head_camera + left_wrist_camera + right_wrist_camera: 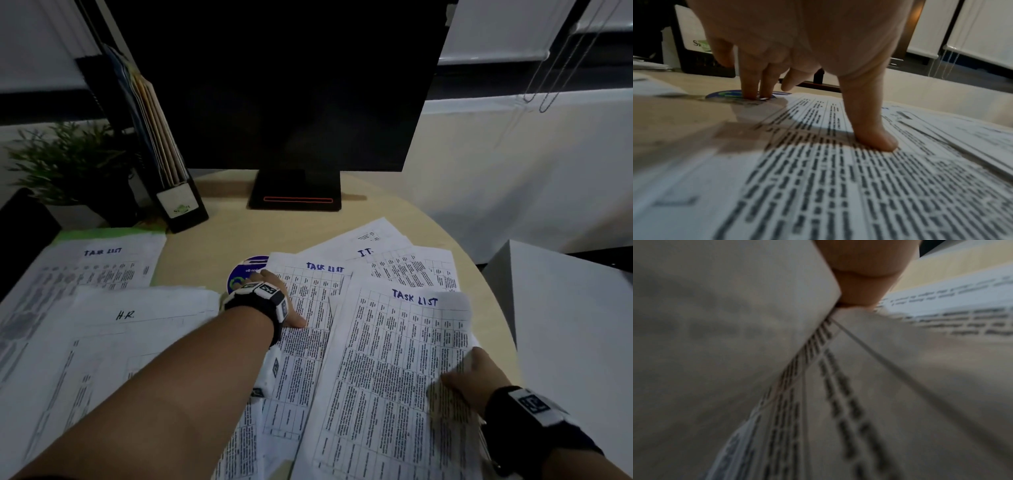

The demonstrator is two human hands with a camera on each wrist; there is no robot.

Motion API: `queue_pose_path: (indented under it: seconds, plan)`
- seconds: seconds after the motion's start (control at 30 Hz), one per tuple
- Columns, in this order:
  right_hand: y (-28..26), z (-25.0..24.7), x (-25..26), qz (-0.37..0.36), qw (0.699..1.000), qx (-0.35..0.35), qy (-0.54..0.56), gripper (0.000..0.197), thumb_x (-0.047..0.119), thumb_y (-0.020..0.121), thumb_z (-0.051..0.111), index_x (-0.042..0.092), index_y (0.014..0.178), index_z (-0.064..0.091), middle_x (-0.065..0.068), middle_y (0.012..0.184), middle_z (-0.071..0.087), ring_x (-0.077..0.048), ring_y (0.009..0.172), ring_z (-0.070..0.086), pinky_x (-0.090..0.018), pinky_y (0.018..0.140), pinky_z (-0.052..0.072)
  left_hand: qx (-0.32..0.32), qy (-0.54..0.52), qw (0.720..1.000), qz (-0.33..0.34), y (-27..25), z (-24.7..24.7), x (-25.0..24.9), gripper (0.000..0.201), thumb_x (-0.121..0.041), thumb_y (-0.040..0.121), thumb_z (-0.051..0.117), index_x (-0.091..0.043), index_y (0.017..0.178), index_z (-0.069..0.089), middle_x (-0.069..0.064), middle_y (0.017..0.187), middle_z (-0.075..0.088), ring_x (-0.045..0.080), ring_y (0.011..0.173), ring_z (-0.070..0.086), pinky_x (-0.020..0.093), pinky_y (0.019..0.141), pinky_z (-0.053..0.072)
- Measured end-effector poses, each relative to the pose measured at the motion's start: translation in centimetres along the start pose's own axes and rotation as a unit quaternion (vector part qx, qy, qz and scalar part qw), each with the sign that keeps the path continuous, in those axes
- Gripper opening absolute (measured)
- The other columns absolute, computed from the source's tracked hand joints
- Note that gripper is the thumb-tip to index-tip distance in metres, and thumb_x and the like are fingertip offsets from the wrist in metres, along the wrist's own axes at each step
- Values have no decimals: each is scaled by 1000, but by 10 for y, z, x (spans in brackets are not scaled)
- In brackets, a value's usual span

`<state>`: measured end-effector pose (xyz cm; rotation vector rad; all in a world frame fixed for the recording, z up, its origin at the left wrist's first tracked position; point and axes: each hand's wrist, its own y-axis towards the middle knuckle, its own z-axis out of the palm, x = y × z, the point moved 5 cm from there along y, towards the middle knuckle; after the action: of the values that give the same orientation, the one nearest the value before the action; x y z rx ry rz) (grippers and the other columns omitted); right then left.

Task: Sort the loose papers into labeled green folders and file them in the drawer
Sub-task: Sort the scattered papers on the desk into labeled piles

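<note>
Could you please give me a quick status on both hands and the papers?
Left hand pressing middle Task List sheet, fingertips on blue round sticker. Right hand pinching near Task List sheet, edge lifted. Papers unsorted.

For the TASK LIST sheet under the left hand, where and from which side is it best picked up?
Probably by its free left edge, near the top corner by the round sticker, coming from the left. The TASK LIST sheet lies flat under the left hand, and its right side is tucked beneath the sheet the right hand pinches.
</note>
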<state>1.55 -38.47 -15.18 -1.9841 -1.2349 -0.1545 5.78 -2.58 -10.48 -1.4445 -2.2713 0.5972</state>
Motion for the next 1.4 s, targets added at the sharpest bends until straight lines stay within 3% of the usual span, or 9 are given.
queue_pose_path:
  seconds: [0.13, 0.37, 0.5, 0.57, 0.8, 0.93, 1.1, 1.23, 1.4]
  plan:
    - [-1, 0, 2, 2, 1000, -5, 0, 36, 8, 78, 72, 2, 103, 47, -18, 103, 58, -34, 98, 58, -37, 85, 47, -1, -42, 999, 16, 6, 0, 0, 107, -71, 48, 79, -10, 129, 45, 9, 123, 58, 31, 111, 58, 40, 89, 49]
    - [-4, -2, 5, 12, 1000, -1, -4, 34, 9, 80, 71, 4, 102, 46, -15, 98, 53, -27, 88, 51, -31, 76, 40, -16, -110, 993, 50, 2, -3, 4, 78, -56, 65, 80, -7, 121, 53, 2, 90, 63, 17, 72, 57, 29, 63, 45]
    - [-3, -1, 5, 21, 1000, -3, -10, 34, 8, 80, 71, 4, 102, 46, -15, 97, 54, -28, 89, 52, -31, 76, 40, -38, -152, 986, 55, 3, -11, 8, 104, -30, 72, 82, -12, 148, 14, 13, 124, 57, 32, 109, 59, 44, 89, 50]
    - [-2, -1, 5, 19, 1000, -7, -15, 34, 7, 79, 72, 3, 101, 46, -15, 96, 54, -27, 87, 52, -30, 75, 41, -55, -168, 981, 86, 2, -16, 5, 91, -11, 82, 67, -23, 149, 8, 15, 113, 57, 34, 100, 60, 46, 85, 52]
    - [7, 2, 7, 11, 999, 9, -40, 34, 10, 77, 72, 3, 95, 44, -9, 81, 53, -26, 78, 54, -29, 65, 43, -176, -338, 910, 164, -41, -75, -10, 21, -16, 90, 56, -10, 110, 60, 11, 104, 65, 30, 96, 62, 37, 84, 52]
    - [7, 0, 12, -11, 999, 18, -43, 27, 8, 80, 70, 9, 79, 42, -5, 71, 51, -21, 67, 50, -24, 52, 36, -230, -462, 826, 227, -90, -117, -6, 25, -21, 95, 55, -19, 119, 59, -3, 105, 64, 13, 96, 60, 24, 78, 47]
    - [2, 1, 19, -34, 998, 22, -57, 22, 11, 77, 72, 0, 75, 53, -15, 77, 62, -26, 73, 62, -35, 65, 53, -328, -478, 772, 260, -144, -159, 27, 25, -16, 93, 58, -16, 118, 63, -4, 103, 66, 11, 96, 63, 25, 84, 52]
    - [-20, 4, 34, -136, 972, -7, -192, 25, 11, 97, 43, 10, 119, 54, -11, 121, 58, -28, 114, 54, -33, 95, 41, -333, -496, 753, 277, -169, -171, 45, 25, -11, 91, 62, -11, 116, 63, 1, 108, 68, 11, 97, 64, 22, 83, 53]
    - [-49, -46, 57, -121, 983, -129, 46, 30, 12, 100, 38, -8, 117, 52, -33, 116, 55, -45, 105, 52, -40, 83, 38, -295, -519, 754, 272, -183, -160, 60, 26, -9, 89, 63, -9, 116, 62, 5, 112, 68, 14, 99, 65, 15, 76, 53]
